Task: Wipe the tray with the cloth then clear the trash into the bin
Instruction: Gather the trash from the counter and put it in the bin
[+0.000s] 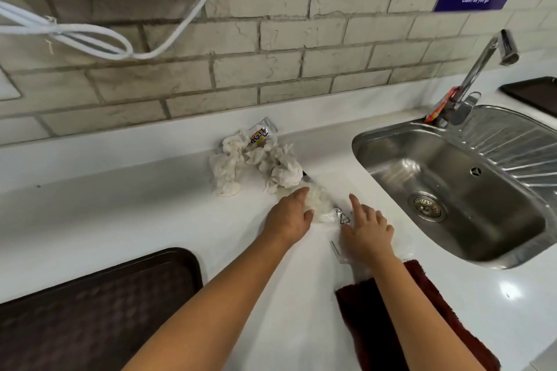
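Down at the bottom left, closest to us, sits the dark brown tray [99, 307], bare of anything on the part we can see, and the maroon cloth [428, 319] lies flat on the white counter [120, 208] at the bottom right, partly under the right forearm. Neither hand is on the cloth, so the wiping looks finished, though the tray's surface is too dark to judge for cleanliness.

Now the action's on the trash. The left hand [291, 214] curls around a crumpled clear plastic wrapper [321, 205], thumb tucked against it, and that reads as a grip. The right hand [369, 227] has its fingers extended and spread, pressing down on a flat sheet of clear plastic [376, 253] on the counter, holding nothing.

Just beyond the hands waits a heap of crumpled white tissues [256, 163] with a small printed snack wrapper [260, 132] at the back, against the brick wall. All of that is still to be gathered. No bin is in view anywhere.

Off to the right, the steel sink [446, 184] and its tap [482, 69], with 1 orange wrapper [441, 107] wedged at the tap's base.

So: half 1 seems done, half 2 only beginning.
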